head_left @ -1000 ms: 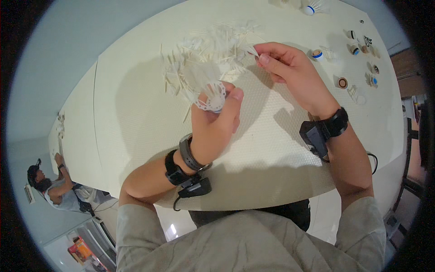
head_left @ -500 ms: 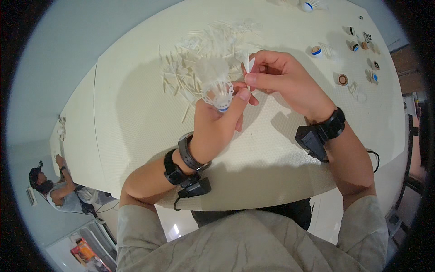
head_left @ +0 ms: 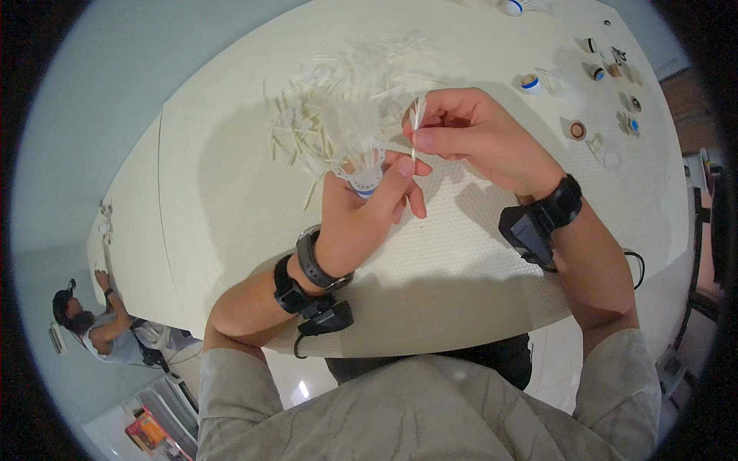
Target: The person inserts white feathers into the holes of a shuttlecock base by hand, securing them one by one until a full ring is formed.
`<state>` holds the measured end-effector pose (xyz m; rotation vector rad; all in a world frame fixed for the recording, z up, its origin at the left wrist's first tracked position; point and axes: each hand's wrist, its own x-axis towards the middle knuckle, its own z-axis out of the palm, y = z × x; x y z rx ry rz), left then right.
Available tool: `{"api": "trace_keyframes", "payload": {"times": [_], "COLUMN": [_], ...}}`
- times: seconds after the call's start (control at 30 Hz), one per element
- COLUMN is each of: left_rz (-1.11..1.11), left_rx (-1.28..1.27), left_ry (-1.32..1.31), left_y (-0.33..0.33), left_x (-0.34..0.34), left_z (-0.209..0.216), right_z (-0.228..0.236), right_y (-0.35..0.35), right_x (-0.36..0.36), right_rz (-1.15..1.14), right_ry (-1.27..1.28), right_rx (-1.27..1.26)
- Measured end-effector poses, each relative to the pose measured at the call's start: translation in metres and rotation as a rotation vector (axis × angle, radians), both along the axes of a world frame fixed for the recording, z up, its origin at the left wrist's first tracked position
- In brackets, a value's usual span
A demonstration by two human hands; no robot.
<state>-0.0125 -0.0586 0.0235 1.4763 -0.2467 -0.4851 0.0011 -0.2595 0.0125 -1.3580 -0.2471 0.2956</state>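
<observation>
The left hand is curled around the base of a white shuttlecock with a blue-banded cork, a round-holed collar and a fan of translucent feathers, its thumb pressed in and its other fingertips reaching past. The shuttlecock is held over the middle of a cream-white table with a finely dimpled surface, its feathers toward the far edge.

The right hand pinches a slim white feather with a pale, stiff quill between thumb and fingers. The feather stands with its quill end down at the left fingertips; I cannot tell whether they touch it.

Behind the shuttlecock, toward the far edge, spreads a loose heap of straw-like quills and filmy white feathers. Nearer the right edge are a domed white cork with a blue band, a round tan cork with a dark ring and a translucent, openwork skirt.
</observation>
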Motion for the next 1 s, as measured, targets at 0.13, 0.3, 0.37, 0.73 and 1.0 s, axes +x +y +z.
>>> {"api": "trace_keyframes", "payload": {"times": [0.13,0.3,0.37,0.73,1.0], "left_rz": [0.02,0.016,0.025,0.037,0.023], "left_rx": [0.011,0.052,0.053,0.04,0.011], "left_ry": [-0.015,-0.018,-0.005,-0.033,0.0], "left_y": [-0.0007,0.0003,-0.0005,0.0004,0.0036], "left_x": [-0.0017,-0.0012,-0.0014,-0.0015,0.002], "left_z": [0.0022,0.0015,0.0025,0.0003,0.0003], "right_z": [0.0016,-0.0014,-0.001,0.0005,-0.0028], "right_y": [-0.0007,-0.0017,0.0007,0.0053,-0.0004], "right_x": [-0.0011,0.0006,0.0014,-0.0003,0.0012], "right_rz": [-0.029,-0.07,-0.103,-0.097,-0.088], "right_ry": [0.02,0.048,0.042,0.003,-0.056], "right_rx": [0.019,0.127,0.132,0.073,-0.035]}}
